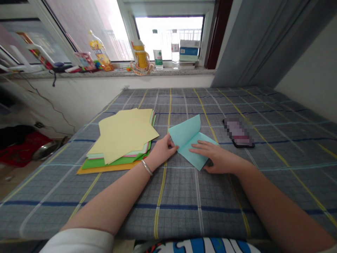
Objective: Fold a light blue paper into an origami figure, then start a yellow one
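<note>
A light blue sheet of paper [188, 131] with a crease down its middle lies before me, its far left half raised and its near right half flatter. My left hand [165, 149], with a silver bangle at the wrist, pinches the paper's left corner by the crease. Across the near right half rests my right hand [213, 156], fingers stretched out on the surface and thumb at the near edge. Left of my left hand is a stack of coloured paper [126, 135], pale yellow sheets on top with green and orange ones beneath.
A phone [238, 133] with a blurred screen lies to the right on the checked cloth [179, 196]. Along the windowsill [168, 72] at the back stand several bottles, a yellow flask [141, 56] and stacked boxes [189, 51]. A grey curtain [244, 42] hangs at the right.
</note>
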Available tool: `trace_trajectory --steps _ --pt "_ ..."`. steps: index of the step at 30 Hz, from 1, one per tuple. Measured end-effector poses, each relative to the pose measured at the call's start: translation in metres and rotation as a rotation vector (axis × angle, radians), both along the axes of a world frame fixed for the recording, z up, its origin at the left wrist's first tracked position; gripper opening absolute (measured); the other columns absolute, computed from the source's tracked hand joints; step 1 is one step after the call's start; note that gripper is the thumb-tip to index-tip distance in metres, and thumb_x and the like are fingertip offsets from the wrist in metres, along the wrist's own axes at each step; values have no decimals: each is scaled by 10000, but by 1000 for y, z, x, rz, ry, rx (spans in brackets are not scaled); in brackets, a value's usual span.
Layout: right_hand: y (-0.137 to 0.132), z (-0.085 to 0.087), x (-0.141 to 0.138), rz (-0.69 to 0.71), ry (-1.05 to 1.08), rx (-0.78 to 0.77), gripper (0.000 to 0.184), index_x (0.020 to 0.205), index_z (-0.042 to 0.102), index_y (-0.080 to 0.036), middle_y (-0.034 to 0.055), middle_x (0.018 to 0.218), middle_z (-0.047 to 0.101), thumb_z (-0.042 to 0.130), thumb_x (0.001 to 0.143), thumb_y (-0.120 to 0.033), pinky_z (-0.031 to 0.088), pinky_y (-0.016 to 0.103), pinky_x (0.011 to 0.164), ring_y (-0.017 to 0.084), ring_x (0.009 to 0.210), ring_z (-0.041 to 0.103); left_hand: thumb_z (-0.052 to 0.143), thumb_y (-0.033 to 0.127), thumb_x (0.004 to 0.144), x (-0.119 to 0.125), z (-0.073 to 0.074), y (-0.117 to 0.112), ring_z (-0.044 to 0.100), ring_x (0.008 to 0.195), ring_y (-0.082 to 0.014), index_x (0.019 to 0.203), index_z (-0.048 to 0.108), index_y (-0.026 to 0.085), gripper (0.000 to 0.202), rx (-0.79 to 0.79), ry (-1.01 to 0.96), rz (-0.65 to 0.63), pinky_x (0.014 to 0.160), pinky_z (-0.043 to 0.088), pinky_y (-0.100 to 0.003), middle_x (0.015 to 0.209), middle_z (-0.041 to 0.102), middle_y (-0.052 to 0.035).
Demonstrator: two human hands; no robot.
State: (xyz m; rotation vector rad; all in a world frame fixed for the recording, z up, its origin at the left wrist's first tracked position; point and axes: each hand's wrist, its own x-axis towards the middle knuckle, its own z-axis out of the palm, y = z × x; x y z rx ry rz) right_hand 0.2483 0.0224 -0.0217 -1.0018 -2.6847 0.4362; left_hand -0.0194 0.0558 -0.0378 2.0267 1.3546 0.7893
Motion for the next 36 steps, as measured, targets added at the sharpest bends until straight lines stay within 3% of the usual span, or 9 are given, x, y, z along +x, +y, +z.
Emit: trace_trajectory --steps 6,13,16,18,20,24,27,31,36 --pt "0 6 4 -3 -42 0 840 1415 418 -296 69 1500 365 739 647 -185 281 502 1113 303 1413 221 595 273 793 0 1 -1 636 679 -157 1163 497 187 392 -67 -39 -32 667 482 -268 707 646 34" --pt "2 6 5 -9 -62 0 833 1391 454 -303 80 1492 378 789 630 -269 297 514 1100 328 1391 265 609 277 793 4 -3 -3 632 735 -168 1217 424 164 476 -24 -39 50 711 489 -303 808 648 -7" --pt "0 5 1 1 -73 21 768 1392 454 -302 73 1488 387 702 676 -176 305 502 1098 312 1388 277 617 241 780 5 -5 -2 623 784 -140 1418 166 179 784 32 -152 68 768 500 -307 974 620 -45" --pt "-3 4 -3 3 -85 33 771 1396 449 -298 67 1492 382 646 674 -113 303 501 1101 307 1391 274 635 226 758 5 -7 0 618 778 -117 1453 -20 208 955 48 -223 88 752 509 -293 1108 564 -85" --pt "-5 3 -8 8 -95 47 776 1402 443 -286 66 1497 373 612 672 -86 285 504 1110 303 1393 269 645 225 749 5 -10 1 617 766 -104 1450 -82 227 1010 45 -266 81 723 515 -279 1182 511 -115" --pt "-6 2 -17 41 -86 90 730 1401 450 -255 67 1478 405 602 703 -105 256 496 1128 291 1389 281 624 210 770 3 -13 3 620 774 -97 1448 -71 255 972 87 -276 42 751 522 -288 1221 481 -125" --pt "-3 0 -18 72 -66 106 579 1334 532 -276 46 1425 481 600 774 -144 297 490 1110 287 1357 343 616 205 775 2 -14 3 621 814 -117 1457 -61 244 961 148 -203 78 814 515 -335 1249 461 -143" --pt "2 0 -16 88 23 66 330 1186 652 -296 10 1275 620 534 889 -217 403 426 1041 240 1237 500 636 220 763 0 -13 4 591 935 -170 1470 52 213 917 243 -76 104 916 475 -401 1358 371 -185" --pt "-2 14 -12 108 126 -57 257 1074 706 -272 12 1030 728 505 914 -267 475 310 909 177 1009 627 624 246 789 0 -7 0 427 1231 -251 1465 167 204 817 305 5 37 1051 375 -435 1371 366 -150"
